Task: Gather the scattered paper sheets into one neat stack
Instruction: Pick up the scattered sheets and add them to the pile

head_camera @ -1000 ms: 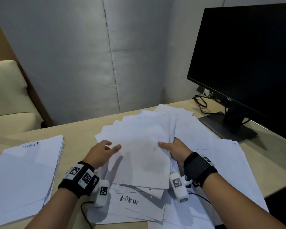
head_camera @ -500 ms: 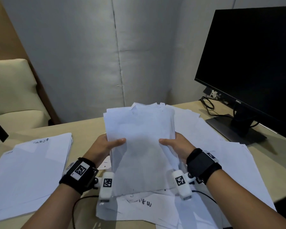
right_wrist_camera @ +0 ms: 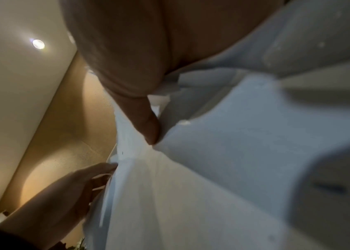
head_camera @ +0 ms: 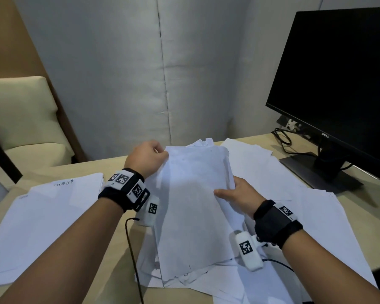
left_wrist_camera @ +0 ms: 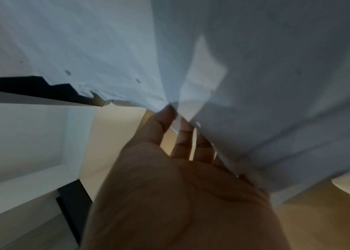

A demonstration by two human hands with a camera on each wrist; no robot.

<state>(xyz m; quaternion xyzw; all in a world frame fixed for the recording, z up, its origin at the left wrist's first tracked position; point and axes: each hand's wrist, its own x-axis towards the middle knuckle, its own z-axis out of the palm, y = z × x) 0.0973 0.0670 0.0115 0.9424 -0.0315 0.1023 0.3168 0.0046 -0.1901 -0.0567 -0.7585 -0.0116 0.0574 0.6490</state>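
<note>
Bundle of sheets (head_camera: 193,205) held tilted over loose sheets (head_camera: 294,207) mid-bench. Right hand (head_camera: 235,193) pinching right edge; left hand (head_camera: 148,157) at far-left corner, apparently pinching. Tap edges on bench (head_camera: 79,170), loosen grip, square corners.

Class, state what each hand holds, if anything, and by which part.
Both hold the bundle of sheets: the left hand at its far left corner, the right hand at its right edge.
</note>
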